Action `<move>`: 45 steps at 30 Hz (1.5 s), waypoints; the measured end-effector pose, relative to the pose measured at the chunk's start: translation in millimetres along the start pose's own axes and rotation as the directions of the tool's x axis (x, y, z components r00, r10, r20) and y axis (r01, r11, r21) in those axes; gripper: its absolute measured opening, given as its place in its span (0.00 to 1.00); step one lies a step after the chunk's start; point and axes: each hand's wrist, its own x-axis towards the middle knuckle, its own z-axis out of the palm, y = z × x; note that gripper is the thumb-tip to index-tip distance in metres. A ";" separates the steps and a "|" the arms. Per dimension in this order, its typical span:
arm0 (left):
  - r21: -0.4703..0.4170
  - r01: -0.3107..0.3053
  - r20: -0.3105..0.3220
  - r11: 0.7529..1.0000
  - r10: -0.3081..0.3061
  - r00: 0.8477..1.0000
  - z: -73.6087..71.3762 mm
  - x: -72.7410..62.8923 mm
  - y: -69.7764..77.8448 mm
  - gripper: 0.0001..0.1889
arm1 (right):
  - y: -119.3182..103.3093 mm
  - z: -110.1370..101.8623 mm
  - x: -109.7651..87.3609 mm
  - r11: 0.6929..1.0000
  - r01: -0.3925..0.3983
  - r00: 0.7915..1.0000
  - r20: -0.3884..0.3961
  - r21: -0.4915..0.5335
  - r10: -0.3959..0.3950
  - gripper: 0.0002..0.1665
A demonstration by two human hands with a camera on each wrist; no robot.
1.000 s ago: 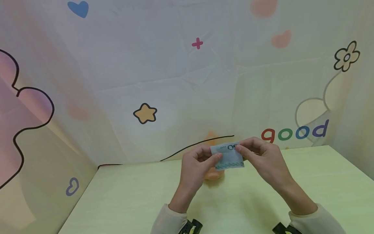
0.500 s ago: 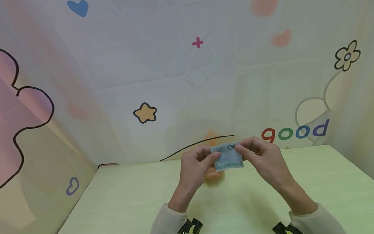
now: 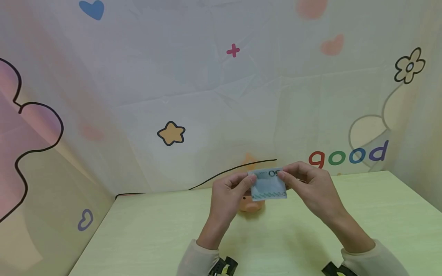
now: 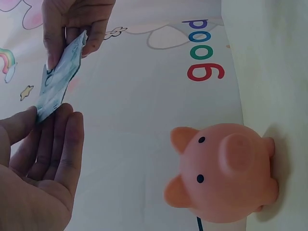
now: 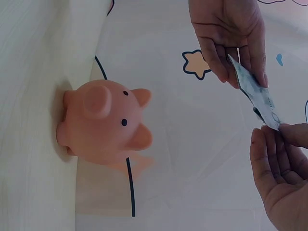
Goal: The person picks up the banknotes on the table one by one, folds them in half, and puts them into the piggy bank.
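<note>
A folded blue-green banknote (image 3: 268, 186), with a "50" and small print along its top edge, is held up between both hands. The left hand (image 3: 225, 199) pinches its left edge between thumb and fingers. At the upper right corner the right hand (image 3: 312, 191) pinches it the same way. Both wrist views show the folded banknote (image 4: 60, 79) nearly edge-on, its layers slightly apart. Behind and below it stands a pink piggy bank (image 5: 103, 120), facing the person. In the head view the banknote and left hand hide much of the piggy bank (image 3: 251, 206).
The piggy bank stands on a pale yellow-green table (image 3: 155, 230). A printed backdrop (image 3: 207, 107) with a star, hearts and the word "good" rises behind the table's far edge. Dark wrist straps (image 3: 224, 266) show below the sleeves.
The left hand has shifted slightly left, its thumb sliding up towards the banknote's upper left corner. More of the piggy bank's face shows below the banknote. The right hand has stayed in place.
</note>
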 end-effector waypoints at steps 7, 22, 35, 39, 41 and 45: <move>-0.012 -0.010 -0.050 1.000 0.009 0.999 -1.5 -0.9 2.7 0.08 | 0.1 0.8 0.0 1.000 0.000 1.000 0.006 0.000 0.000 0.10; -0.009 -0.072 -0.067 0.997 0.071 0.995 1.0 0.8 1.7 0.06 | -1.2 -0.2 -0.6 1.000 0.016 1.000 -0.003 0.000 -0.016 0.09; -0.049 -0.041 -0.006 0.998 0.040 0.999 -0.1 0.8 -1.2 0.07 | -0.5 -1.4 -0.1 1.000 0.008 1.000 -0.028 0.005 -0.008 0.09; -0.035 -0.014 0.021 0.999 0.015 1.000 0.3 0.8 -2.1 0.08 | -1.0 -1.9 0.2 1.000 0.020 0.999 -0.046 0.007 -0.020 0.08; -0.033 -0.008 0.027 0.999 0.009 1.000 0.6 0.9 -2.0 0.07 | -1.2 -1.8 0.2 1.000 0.023 0.999 -0.050 0.009 -0.022 0.08; -0.032 -0.014 0.021 0.999 0.014 1.000 1.3 0.6 -1.6 0.06 | -1.0 -1.4 0.0 1.000 0.021 0.999 -0.050 0.005 -0.021 0.08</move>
